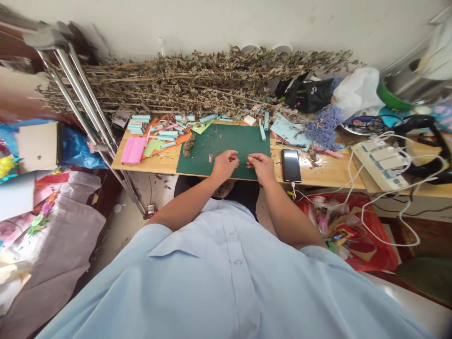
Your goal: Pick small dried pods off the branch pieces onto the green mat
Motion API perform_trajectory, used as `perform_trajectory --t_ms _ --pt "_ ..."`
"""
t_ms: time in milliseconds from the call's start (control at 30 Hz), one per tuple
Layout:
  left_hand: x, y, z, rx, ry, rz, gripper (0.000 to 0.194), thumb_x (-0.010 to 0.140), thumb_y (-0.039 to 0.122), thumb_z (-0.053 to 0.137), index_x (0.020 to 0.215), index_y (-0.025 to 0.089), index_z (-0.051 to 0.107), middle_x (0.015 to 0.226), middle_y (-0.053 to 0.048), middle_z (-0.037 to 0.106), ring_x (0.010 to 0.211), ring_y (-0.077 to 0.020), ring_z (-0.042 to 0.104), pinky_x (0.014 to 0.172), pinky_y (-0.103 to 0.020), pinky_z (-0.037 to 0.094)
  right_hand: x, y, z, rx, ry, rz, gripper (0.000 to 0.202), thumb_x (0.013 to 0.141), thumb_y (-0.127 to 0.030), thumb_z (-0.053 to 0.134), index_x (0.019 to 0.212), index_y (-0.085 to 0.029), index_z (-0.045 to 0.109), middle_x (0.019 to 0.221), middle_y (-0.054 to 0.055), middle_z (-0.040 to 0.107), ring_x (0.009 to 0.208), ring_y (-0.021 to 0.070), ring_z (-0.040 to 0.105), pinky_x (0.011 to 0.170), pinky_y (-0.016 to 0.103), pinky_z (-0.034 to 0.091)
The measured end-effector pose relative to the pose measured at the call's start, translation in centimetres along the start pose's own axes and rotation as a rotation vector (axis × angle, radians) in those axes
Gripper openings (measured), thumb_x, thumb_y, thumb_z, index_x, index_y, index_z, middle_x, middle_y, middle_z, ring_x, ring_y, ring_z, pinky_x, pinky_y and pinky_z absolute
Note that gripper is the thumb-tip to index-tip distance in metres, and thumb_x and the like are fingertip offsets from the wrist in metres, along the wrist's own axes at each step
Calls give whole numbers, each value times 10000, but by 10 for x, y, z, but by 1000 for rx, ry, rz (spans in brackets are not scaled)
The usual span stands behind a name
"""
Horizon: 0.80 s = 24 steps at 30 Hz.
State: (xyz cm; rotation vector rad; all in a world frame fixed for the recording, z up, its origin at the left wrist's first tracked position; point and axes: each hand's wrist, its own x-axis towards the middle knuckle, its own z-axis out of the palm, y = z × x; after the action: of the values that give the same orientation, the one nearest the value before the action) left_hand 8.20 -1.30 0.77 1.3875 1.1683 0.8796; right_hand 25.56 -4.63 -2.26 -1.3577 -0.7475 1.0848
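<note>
Above the front part of a dark green mat (226,136), my left hand (226,165) has its fingers curled and pressed together. My right hand (261,166) faces it a short gap away, thumb and fingertips pinched. Whatever either hand may hold is too small to make out. Left of my left hand a short pink roll (211,158) stands on the mat. A brown clump of crumbled dried plant (188,146) lies at the mat's left edge. By my right hand, past the mat, is a black phone (291,165) with a white cable plugged in.
Dried leafy stalks (197,80) are heaped along the wall. Blue paper rolls (168,133) and pink paper (133,149) lie left. Purple string (326,126) and a power strip (379,165) with looping cables sit right. A metal crutch (76,89) leans at the table's left.
</note>
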Motion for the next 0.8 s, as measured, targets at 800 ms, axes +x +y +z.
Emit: perform_trajectory --t_ms 800 --pt "-4 -12 -11 802 -2 486 535 894 126 651 1425 101 589 1484 -207 610 1420 -341 530 1226 -536 408 29 -6 -4 -1090 -203 -533 297 975 -221 547 1110 -209 811 1168 121 777 1105 287 711 997 434 563"
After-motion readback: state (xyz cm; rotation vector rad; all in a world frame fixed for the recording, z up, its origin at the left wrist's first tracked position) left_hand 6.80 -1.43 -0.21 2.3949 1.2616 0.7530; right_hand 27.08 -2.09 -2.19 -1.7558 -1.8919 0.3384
